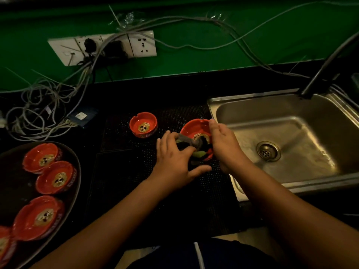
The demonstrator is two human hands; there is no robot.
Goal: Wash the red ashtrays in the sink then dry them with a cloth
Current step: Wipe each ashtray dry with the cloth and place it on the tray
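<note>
1. Sink (291, 121): steel basin set in the dark bench (174, 88), round drain (269, 151) in its floor, dark tap (326, 61) rising from its far right corner.
2. Held ashtray (196, 126): red, round, notched rim, pale emblem in the bowl. Located just left of the sink's left rim, above a black dotted mat (136, 171), tilted toward the viewer.
3. Cloth (186, 141): dark, with grey and green patches, bunched inside the bowl of the held ashtray, just left of the sink.
4. Left grip (174, 158): bare hand, left of the sink, fingers and thumb closed about the cloth, pressing it into the held ashtray.
5. Right grip (225, 146): bare hand at the sink's left rim, fingers laid along the right side of the held ashtray, holding it; the thumb is hidden.
6. Second ashtray (143, 125): same pattern, upright on the mat, further left of the sink, apart from both hands.
7. Tray (15, 191): dark, oval, far left of the sink, carrying at least four more red ashtrays (56, 177), some overlapping.
8. Socket panel (104, 46): white, on the green wall (213, 45) behind and left of the sink, plugs inserted, loose cables (38, 113) trailing down to the bench.
</note>
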